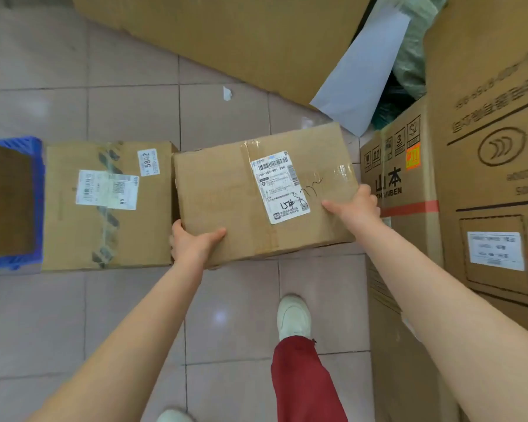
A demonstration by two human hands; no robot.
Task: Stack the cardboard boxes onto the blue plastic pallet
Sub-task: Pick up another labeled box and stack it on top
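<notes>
I hold a taped cardboard box (226, 193) with a white shipping label above the tiled floor, slightly tilted. My left hand (192, 242) grips its near left corner, thumb on top. My right hand (354, 205) clasps its right edge. To the left sits a second cardboard box (73, 236) with black-marked tape and labels, right beside the held one. The blue plastic pallet (34, 147) shows at the far left edge, partly hidden by a third brown box (6, 202) resting on it.
Tall printed cartons (485, 147) stand stacked along the right. A large flat cardboard sheet (226, 35) and a white sheet (363, 80) lie at the back. My white shoe (293, 318) and red trouser leg are below the box on the tiles.
</notes>
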